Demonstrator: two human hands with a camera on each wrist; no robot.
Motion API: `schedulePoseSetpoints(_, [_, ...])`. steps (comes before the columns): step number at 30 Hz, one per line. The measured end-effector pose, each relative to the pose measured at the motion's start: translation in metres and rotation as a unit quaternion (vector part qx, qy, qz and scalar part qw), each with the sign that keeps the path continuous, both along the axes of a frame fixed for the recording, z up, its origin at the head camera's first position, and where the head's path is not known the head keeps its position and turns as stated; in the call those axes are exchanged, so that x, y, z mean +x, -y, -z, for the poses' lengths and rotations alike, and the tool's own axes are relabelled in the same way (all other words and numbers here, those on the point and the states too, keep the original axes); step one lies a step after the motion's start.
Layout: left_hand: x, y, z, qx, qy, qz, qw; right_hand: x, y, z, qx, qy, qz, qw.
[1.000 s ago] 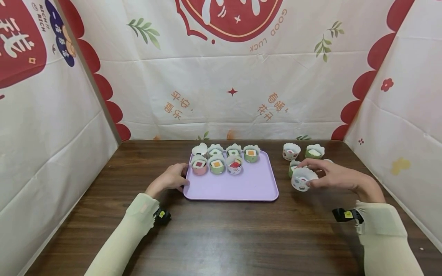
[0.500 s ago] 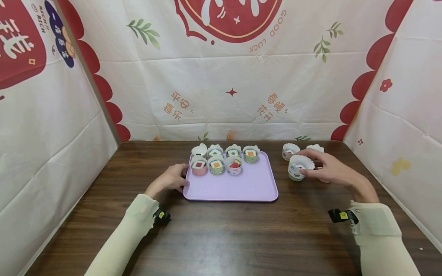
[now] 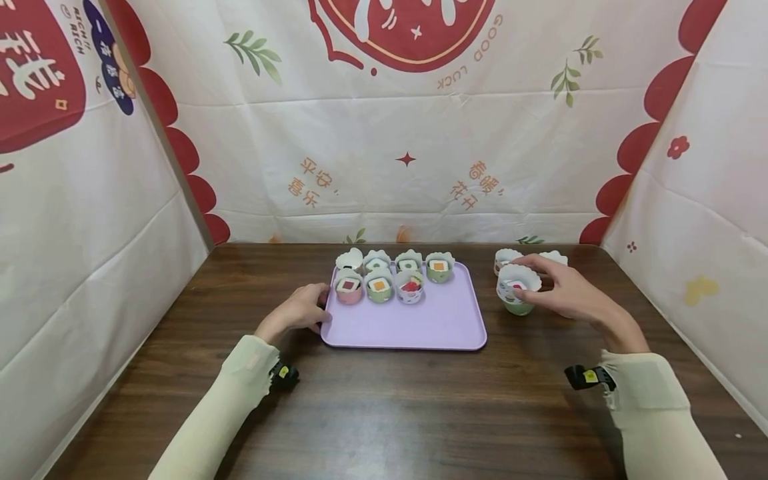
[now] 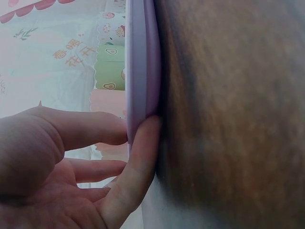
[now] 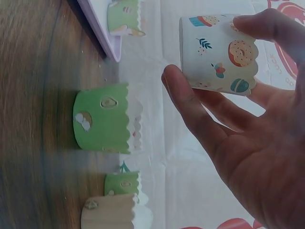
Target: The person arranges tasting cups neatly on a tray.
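Note:
In the head view my left hand grips the left edge of a lilac tray. The left wrist view has its fingers against the tray rim. My right hand holds a white paper cupcake cup by its side; some white and red filling shows inside. Donut and cupcake prints cover that white cup in the right wrist view. It is off the table, in front of and above a green cup that stands there.
Several filled paper cups, among them a pink one, stand along the tray's back left. Right of the tray are another white cup, a scalloped cup rim and a tan cup. A printed cloth hangs behind the table.
My right hand has moved left and away from me, carrying the white cup up, so that the green cup shows below it. My left hand and the tray stay in place.

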State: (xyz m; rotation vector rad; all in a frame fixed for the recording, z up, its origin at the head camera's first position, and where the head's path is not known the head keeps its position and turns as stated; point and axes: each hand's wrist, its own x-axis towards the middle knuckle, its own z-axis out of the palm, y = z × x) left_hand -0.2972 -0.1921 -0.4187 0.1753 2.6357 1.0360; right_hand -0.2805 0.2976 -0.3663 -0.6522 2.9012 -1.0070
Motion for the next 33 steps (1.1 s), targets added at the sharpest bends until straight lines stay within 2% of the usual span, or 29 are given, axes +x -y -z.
schedulePoseSetpoints(4, [-0.001, -0.002, 0.001, -0.002, -0.001, -0.001, 1.0000, -0.001, 0.006, 0.001, -0.011, 0.003, -0.008, 0.9999])
schedulePoseSetpoints(10, [-0.001, -0.003, 0.002, -0.005, 0.002, -0.001, 1.0000, -0.006, 0.023, 0.004, 0.002, -0.006, 0.000, 1.0000])
schedulePoseSetpoints(14, [-0.001, -0.002, 0.003, -0.007, 0.001, -0.003, 1.0000, -0.014, 0.037, 0.009, 0.003, -0.001, 0.002, 1.0000])
schedulePoseSetpoints(21, [-0.001, -0.002, 0.002, -0.006, 0.001, 0.000, 1.0000, -0.027, 0.063, 0.012, 0.011, -0.026, 0.001, 0.9996])
schedulePoseSetpoints(28, [-0.002, -0.003, 0.001, -0.007, 0.004, -0.001, 1.0000, -0.036, 0.087, 0.014, 0.006, -0.008, 0.024, 0.9997])
schedulePoseSetpoints(33, [-0.002, -0.002, 0.000, -0.008, 0.004, -0.003, 1.0000, -0.043, 0.099, 0.020, 0.014, -0.016, 0.039, 0.9990])
